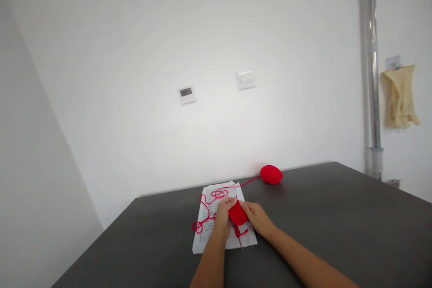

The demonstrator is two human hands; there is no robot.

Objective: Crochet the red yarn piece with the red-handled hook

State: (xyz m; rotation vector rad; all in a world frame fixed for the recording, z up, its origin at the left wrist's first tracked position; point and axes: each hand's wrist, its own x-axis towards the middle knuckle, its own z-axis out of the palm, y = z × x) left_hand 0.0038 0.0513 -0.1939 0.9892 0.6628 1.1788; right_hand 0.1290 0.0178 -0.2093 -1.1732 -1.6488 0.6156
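Note:
Between my two hands is a small red knitted or crocheted piece [238,214]. My left hand [224,212] grips its left edge, fingers closed around it. On the opposite edge, my right hand [257,217] pinches the piece with thumb and fingers. A thin metal needle or hook [240,245] hangs below it, pointing toward me; its upper end is hidden by red yarn. Loose red yarn [202,222] curls over printed paper sheets [199,247] under my hands. The strand runs back to a red yarn ball [271,174] near the wall.
The dark table [162,243] reaches back to a white wall. On that wall are a thermostat-like panel [186,95] and a switch plate [246,80]. At the right a metal pipe [373,72] runs vertically, with pale yellow gloves [400,96] hanging beside it.

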